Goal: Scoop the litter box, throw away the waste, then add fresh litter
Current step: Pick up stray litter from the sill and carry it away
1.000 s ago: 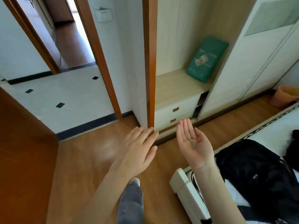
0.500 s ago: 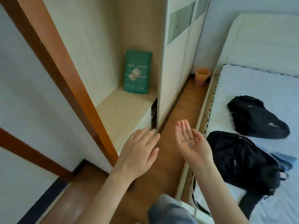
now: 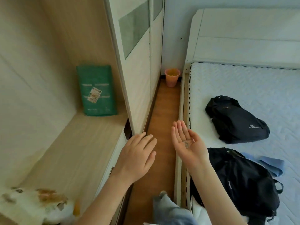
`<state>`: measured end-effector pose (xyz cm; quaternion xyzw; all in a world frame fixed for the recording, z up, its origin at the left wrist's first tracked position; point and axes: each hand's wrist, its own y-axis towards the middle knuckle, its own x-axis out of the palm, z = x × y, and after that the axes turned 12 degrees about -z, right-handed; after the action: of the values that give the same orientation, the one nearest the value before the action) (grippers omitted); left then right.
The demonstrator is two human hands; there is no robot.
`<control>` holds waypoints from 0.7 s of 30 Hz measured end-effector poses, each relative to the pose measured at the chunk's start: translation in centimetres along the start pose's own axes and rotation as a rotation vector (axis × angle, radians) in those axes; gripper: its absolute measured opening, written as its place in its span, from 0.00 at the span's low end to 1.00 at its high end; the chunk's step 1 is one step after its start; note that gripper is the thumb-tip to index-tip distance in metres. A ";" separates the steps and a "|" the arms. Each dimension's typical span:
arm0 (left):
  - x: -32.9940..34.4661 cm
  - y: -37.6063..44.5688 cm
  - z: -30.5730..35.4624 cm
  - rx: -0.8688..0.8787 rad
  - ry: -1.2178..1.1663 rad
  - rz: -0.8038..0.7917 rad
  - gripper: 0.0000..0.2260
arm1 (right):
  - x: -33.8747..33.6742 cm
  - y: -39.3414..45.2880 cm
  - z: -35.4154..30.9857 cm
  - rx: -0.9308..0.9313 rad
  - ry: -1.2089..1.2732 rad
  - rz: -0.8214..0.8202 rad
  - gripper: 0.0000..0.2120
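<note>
Both hands are held out over a narrow strip of brown wooden floor [image 3: 164, 120] that runs between a pale wood-grain wardrobe unit and a white-framed bed [image 3: 243, 38]. The left hand [image 3: 136, 157] is turned palm down with its fingers straight and slightly spread, and nothing is gripped by it. The right hand [image 3: 189, 143] is turned palm up, with the fingers relaxed and laid close together, and a few small grey litter granules [image 3: 186, 143] are carried loose in the hollow of the palm; nothing is pinched.

A green rectangular litter bag [image 3: 96, 90] with a small printed label is stood upright at the far end of the light wooden shelf [image 3: 78, 143], against the back wall of the alcove and just beside the white sliding wardrobe door [image 3: 138, 70] with a frosted glass panel. A small orange plastic waste bin [image 3: 172, 77] is set on the floor at the far end of the strip, in the corner between the wardrobe and the bed.

Two black fabric backpacks are laid on the pale blue quilted mattress [image 3: 243, 88]: one [image 3: 235, 120] further up, one [image 3: 243, 181] nearer, beside the right forearm, with a light blue cloth [image 3: 271, 163] just beside it. A white-and-orange furry shape [image 3: 37, 205], blurred, is seen on the near end of the shelf. No litter box can be seen in the view.
</note>
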<state>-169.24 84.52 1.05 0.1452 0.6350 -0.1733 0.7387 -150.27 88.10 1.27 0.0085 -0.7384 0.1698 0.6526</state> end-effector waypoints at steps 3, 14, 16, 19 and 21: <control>-1.4 7.8 -1.3 0.007 -0.021 -0.004 0.18 | 1.9 5.6 -3.7 -0.025 -0.020 0.008 0.19; -2.9 30.5 -7.9 0.040 -0.031 -0.080 0.20 | 5.4 24.9 -12.6 -0.065 0.008 0.035 0.19; -1.8 34.8 -9.9 0.051 -0.028 -0.088 0.20 | 5.5 29.4 -13.7 -0.069 0.010 0.036 0.20; -0.5 41.1 -13.0 0.062 -0.025 -0.050 0.19 | 6.4 36.4 -15.3 -0.088 -0.004 0.045 0.19; -0.3 45.8 -15.1 0.068 -0.034 -0.019 0.18 | 7.4 41.1 -16.5 -0.111 -0.015 0.042 0.19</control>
<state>-162.53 132.26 -1.18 0.1610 0.6173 -0.2044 0.7424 -145.16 132.66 0.06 -0.0417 -0.7515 0.1423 0.6429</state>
